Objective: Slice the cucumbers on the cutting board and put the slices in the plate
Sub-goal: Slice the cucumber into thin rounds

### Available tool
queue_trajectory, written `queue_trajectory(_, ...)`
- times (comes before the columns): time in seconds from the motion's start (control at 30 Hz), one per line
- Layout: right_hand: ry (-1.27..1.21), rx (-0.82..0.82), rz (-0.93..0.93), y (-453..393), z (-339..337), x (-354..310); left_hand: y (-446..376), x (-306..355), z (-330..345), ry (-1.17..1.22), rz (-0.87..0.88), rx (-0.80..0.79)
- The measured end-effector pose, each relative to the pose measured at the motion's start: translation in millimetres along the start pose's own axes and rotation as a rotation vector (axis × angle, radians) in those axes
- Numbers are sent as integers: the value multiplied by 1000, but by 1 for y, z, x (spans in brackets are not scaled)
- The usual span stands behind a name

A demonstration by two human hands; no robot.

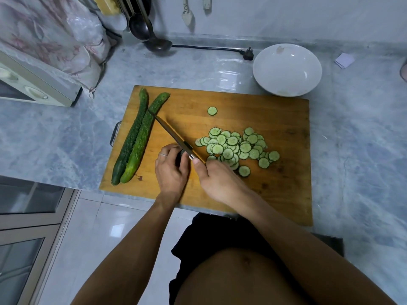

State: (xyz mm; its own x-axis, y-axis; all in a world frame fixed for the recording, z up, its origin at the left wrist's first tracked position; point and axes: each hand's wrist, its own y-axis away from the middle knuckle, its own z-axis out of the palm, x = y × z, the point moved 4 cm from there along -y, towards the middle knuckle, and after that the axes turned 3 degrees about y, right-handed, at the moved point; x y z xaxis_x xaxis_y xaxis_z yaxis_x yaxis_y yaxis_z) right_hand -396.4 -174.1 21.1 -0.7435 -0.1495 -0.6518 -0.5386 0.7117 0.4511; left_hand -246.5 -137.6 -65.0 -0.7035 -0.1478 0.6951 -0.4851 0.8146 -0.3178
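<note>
Cutting board (275,172): wooden, lying on the marble counter (66,133).

2 whole cucumbers (136,137): lying side by side along the board's left edge, likely parked clear of the blade until their turn.

Slices (237,148): piling up right of the knife, 1 stray slice (212,111) further back; none in the plate yet.

Plate (287,70): white, sitting just beyond the board's far right corner, probably for easy transfer.

Left hand (170,170): fingers curling over a short dark cucumber stub (181,156), steadying it against the blade.

Right hand (217,179): gripping the knife (174,136) by its handle, tip pointing toward the whole cucumbers.

Writing or brands: none readable.
</note>
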Motion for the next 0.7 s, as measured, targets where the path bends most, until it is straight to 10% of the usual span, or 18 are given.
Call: queue_trajectory(0.7,-46,34,-9,7,8,1,-1,-4,0,56,-73,9)
